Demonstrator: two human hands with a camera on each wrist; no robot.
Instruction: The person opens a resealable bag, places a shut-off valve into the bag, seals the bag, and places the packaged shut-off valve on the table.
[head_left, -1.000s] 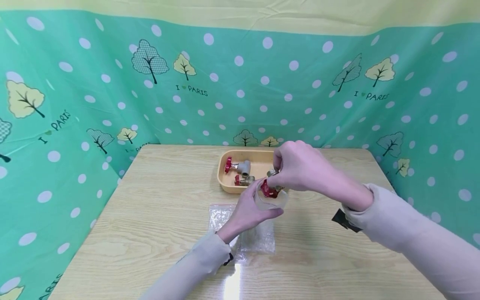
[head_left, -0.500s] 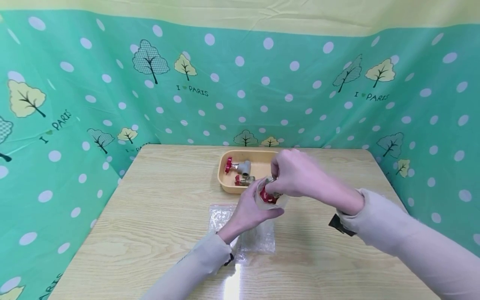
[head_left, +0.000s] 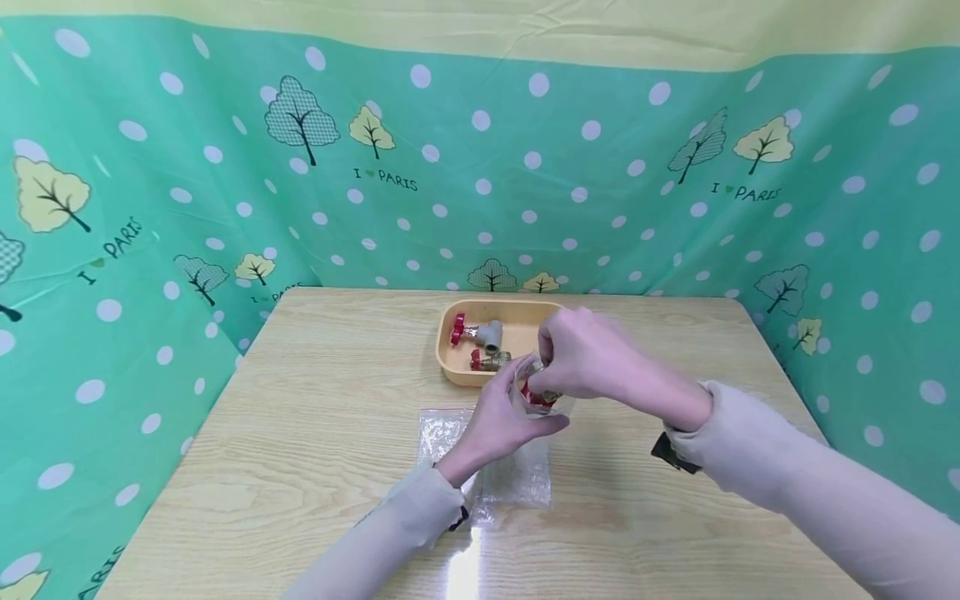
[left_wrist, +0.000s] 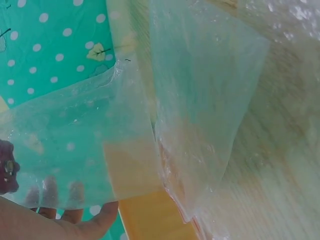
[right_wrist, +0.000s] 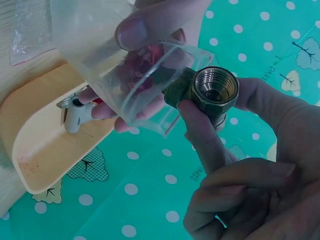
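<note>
My left hand (head_left: 498, 425) grips a clear plastic zip bag (right_wrist: 82, 50) by its mouth, thumb on the near side and fingers behind. The thumb and index finger of my right hand (head_left: 596, 354) pinch a brass valve (right_wrist: 216, 90) by its threaded body. Its red handwheel (right_wrist: 142, 65) is inside the bag mouth, seen through the plastic, while the brass end sticks out. My right hand's other fingers are curled under. In the left wrist view the bag (left_wrist: 130, 120) hangs across the picture, with the left hand's fingers (left_wrist: 107, 215) at its lower edge.
Beyond my hands a yellow-orange tray (head_left: 517, 312) stands on the wooden table (head_left: 322, 417). It holds a grey valve (head_left: 491, 333) with a red handwheel and a smaller brass valve (head_left: 497, 361). Flat clear plastic bags (head_left: 525, 483) lie below my left wrist. A patterned curtain (head_left: 480, 208) encloses the table.
My right hand has moved down and slightly left, taking the red handwheel into the bag mouth. My left hand has stayed nearly still, holding the bag.
</note>
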